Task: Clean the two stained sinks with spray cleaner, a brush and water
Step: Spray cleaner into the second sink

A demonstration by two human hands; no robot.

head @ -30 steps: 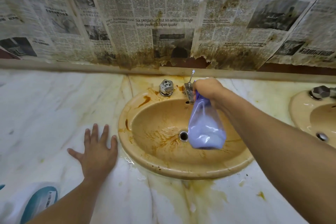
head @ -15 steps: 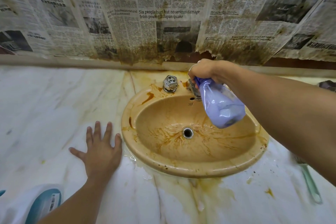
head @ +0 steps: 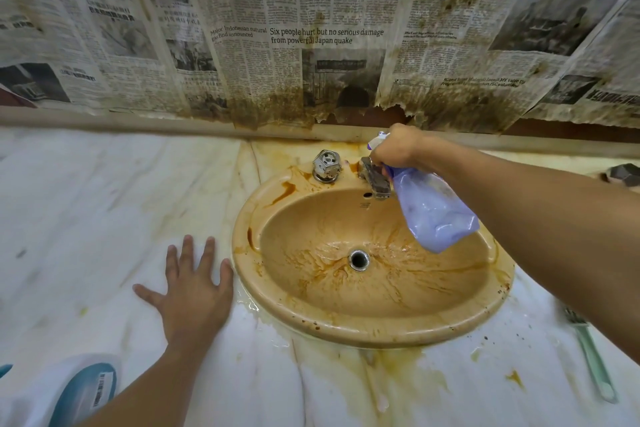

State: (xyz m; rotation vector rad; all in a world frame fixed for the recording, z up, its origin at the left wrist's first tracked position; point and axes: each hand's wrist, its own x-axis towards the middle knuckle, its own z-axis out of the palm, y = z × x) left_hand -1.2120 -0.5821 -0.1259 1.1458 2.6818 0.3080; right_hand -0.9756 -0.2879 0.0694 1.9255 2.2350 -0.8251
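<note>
Spraying stage: right hand (head: 394, 149) clenches the spray bottle (head: 433, 211) at one o'clock over the sink (head: 381, 329), left hand (head: 194, 291) flat; next, likely squeeze over stains.

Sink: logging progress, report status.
Right hand grips spray bottle over stained sink. Left hand flat on counter. Brush beside sink, untouched. No obstruction seen.

The beige oval ceramic sink (head: 346, 331) carries orange-brown streaks radiating from its silver drain (head: 359, 259). The translucent lilac plastic spray bottle (head: 433, 215) is uniform in colour. The white marble tabletop (head: 86, 201) shows grey veining and yellow stains. The black-and-white newspaper sheets (head: 242, 62) are browned along the lower edge. The pale green plastic brush handle (head: 592, 357) is plain.
</note>
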